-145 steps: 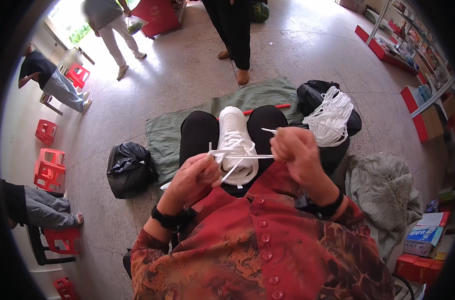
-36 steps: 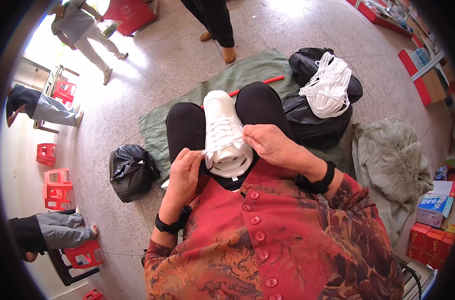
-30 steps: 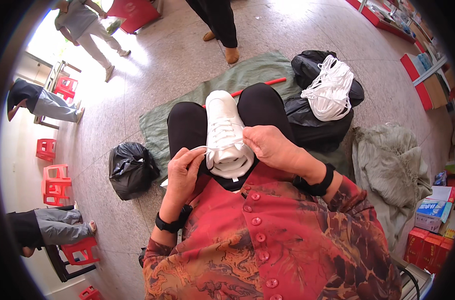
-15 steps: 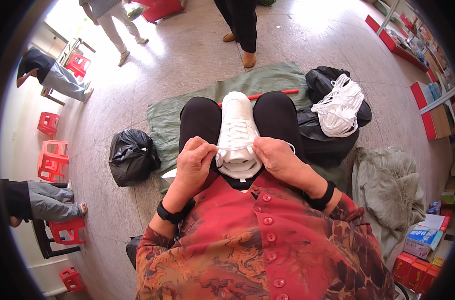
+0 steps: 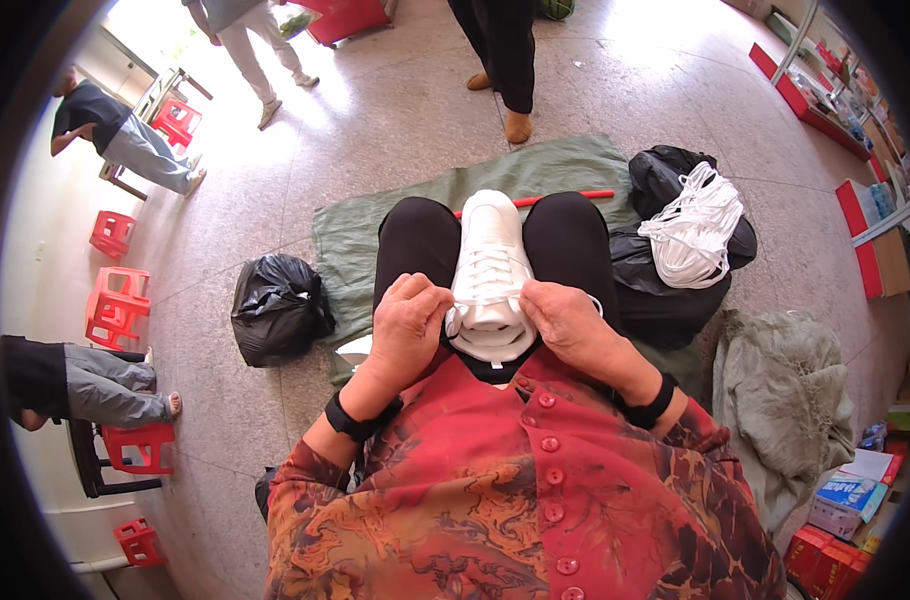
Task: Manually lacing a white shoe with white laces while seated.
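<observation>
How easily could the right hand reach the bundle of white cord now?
Probably yes, once the right hand releases the shoelace: the bundle lies uncovered on a black bag beside the right knee.

Between the fingers [image 5: 436, 298], the white shoe [image 5: 489, 230] looks smooth and softly matt, its lace [image 5: 487, 298] flat and cloth-like. Beyond them spreads dull, creased green cloth [image 5: 350, 235]; left of them sits a glossy, crinkled plastic bag [image 5: 278, 315]. To their right are a matt cord bundle [image 5: 693, 230] and a rough, frayed sack [image 5: 780, 390]. The speckled floor [image 5: 395, 110] farther off shines.
</observation>
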A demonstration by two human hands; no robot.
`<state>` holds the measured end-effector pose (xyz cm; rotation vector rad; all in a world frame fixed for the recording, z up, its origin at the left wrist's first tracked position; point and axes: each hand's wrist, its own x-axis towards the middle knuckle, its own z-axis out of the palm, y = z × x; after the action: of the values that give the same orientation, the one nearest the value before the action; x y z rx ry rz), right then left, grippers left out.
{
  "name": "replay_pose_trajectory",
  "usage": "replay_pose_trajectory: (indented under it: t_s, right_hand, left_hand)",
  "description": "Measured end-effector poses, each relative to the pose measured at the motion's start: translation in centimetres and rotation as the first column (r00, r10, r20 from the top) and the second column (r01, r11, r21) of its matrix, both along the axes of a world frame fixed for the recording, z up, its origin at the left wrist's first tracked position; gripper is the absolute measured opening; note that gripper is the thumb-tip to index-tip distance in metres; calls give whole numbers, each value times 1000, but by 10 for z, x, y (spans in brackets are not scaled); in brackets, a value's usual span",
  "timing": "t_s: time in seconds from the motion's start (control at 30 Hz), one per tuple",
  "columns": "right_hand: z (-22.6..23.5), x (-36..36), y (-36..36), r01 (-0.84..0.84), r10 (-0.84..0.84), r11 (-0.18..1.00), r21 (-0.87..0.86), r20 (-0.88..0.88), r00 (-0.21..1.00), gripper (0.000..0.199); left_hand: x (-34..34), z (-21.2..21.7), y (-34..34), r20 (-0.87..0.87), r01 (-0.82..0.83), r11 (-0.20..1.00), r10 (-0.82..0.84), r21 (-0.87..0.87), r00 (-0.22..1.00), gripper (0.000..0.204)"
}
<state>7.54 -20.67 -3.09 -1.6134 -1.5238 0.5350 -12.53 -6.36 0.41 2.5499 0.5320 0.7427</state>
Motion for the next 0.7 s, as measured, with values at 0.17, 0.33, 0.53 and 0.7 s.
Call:
replay_pose_trajectory:
  t_s: [0.17, 0.33, 0.53, 0.7]
  right_hand:
    - [-2, 2, 2, 14, -14, 1000, 23, 8, 1000, 16]
    - [5, 2, 6, 2, -2, 1000, 15, -3, 1000, 16]
    - [4, 0, 1, 19, -22, 999, 41, 73, 997, 16]
    - [10, -8, -8, 42, -42, 998, -39, -22, 999, 18]
  left_hand:
    - [5, -4, 2, 1, -12, 997, 12, -76, 1000, 8]
    - [7, 9, 7, -165, 111, 949, -64, 296, 984, 5]
    - [7, 1, -2, -289, 167, 904, -51, 393, 956, 9]
    - [-2, -4, -26, -230, 90, 954, -23, 285, 973, 15]
